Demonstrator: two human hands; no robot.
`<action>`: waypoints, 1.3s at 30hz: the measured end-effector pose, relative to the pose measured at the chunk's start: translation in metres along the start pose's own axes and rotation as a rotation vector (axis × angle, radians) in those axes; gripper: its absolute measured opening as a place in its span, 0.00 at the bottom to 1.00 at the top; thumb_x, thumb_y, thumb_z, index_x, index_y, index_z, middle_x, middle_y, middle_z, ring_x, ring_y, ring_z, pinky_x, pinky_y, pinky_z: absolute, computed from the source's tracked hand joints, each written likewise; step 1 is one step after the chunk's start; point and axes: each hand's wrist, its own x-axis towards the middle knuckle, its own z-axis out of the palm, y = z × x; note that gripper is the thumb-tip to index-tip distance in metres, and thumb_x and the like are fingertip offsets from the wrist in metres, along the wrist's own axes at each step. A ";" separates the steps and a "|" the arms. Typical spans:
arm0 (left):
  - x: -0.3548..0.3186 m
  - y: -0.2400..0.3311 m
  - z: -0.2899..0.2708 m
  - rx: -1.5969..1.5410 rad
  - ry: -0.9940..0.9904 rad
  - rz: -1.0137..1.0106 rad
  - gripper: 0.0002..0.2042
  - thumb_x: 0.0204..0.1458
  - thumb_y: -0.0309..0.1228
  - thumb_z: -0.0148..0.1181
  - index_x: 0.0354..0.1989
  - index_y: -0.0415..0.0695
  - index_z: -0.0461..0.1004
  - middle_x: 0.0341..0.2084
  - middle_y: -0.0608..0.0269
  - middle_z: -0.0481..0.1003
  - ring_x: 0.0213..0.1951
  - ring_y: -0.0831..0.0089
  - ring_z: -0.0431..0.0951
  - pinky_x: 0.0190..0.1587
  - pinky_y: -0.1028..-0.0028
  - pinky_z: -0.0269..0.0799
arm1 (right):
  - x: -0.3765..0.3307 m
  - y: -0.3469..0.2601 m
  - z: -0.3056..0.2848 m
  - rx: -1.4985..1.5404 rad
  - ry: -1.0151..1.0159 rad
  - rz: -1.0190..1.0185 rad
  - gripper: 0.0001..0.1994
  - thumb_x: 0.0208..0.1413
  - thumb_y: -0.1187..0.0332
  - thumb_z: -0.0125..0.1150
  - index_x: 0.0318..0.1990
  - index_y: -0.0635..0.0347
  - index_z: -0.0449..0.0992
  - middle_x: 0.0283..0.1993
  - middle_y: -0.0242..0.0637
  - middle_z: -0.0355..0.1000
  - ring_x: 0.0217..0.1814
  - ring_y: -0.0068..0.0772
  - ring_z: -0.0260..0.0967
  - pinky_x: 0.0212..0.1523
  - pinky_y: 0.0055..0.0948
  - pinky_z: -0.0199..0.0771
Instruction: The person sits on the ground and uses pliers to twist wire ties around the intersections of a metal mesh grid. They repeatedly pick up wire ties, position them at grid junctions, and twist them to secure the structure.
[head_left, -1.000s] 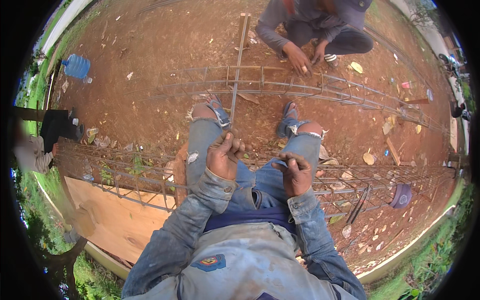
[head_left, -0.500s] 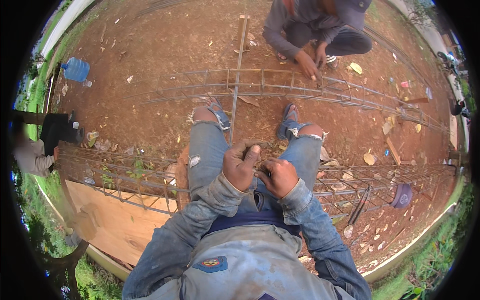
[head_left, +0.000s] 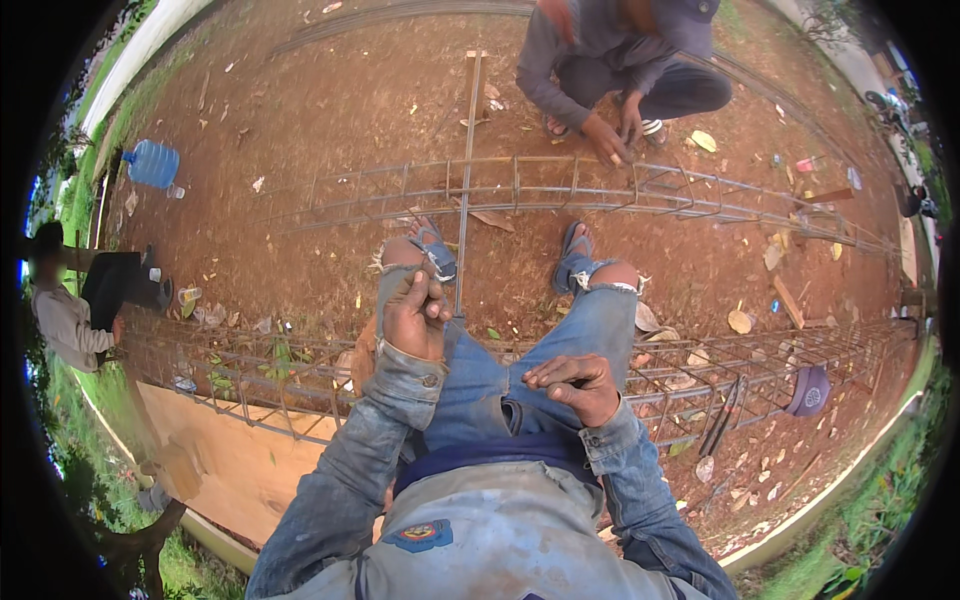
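Note:
My left hand (head_left: 415,315) is raised over my left thigh, its fingers curled and its thumb pressed to them. Whatever sits in that pinch is too small to make out. Lower and to the right, my right hand (head_left: 580,387) hovers over my lap with fingers stretched out toward the left and the thumb below them. Nothing plainly shows in it. I am seated at a long rebar cage (head_left: 680,385) running left and right beneath me. Beyond my feet lies another rebar cage (head_left: 540,185), where a crouching co-worker's hands (head_left: 618,140) are at its top bar.
A long steel bar (head_left: 466,180) crosses the far cage. Pincers with dark handles (head_left: 722,415) and a purple cap (head_left: 808,390) rest on the near cage at right. A plywood sheet (head_left: 225,450), a blue water jug (head_left: 153,163) and a seated person (head_left: 75,310) are at left.
My hands, together over my lap before, have come apart: the left moved left, the right slightly down and right. The head view has shifted a little.

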 end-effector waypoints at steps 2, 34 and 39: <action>-0.003 0.002 0.006 0.162 -0.009 0.085 0.09 0.57 0.32 0.50 0.40 0.40 0.70 0.21 0.67 0.70 0.21 0.81 0.67 0.25 0.79 0.66 | 0.000 0.000 -0.009 0.058 -0.179 0.073 0.17 0.47 0.61 0.64 0.36 0.68 0.77 0.40 0.48 0.74 0.46 0.42 0.71 0.49 0.36 0.69; -0.012 0.005 0.047 -0.052 -0.308 0.078 0.09 0.59 0.31 0.45 0.40 0.40 0.70 0.27 0.64 0.73 0.30 0.73 0.76 0.33 0.71 0.77 | 0.025 -0.045 -0.014 -0.678 -0.048 -0.064 0.12 0.54 0.66 0.54 0.40 0.65 0.76 0.28 0.46 0.73 0.26 0.38 0.69 0.29 0.34 0.66; -0.003 0.007 0.037 0.073 -0.302 0.051 0.10 0.59 0.30 0.45 0.40 0.38 0.70 0.26 0.64 0.71 0.28 0.73 0.75 0.32 0.70 0.77 | 0.011 -0.040 -0.010 -0.831 -0.051 -0.070 0.14 0.54 0.67 0.53 0.44 0.67 0.74 0.22 0.44 0.70 0.23 0.39 0.67 0.26 0.34 0.63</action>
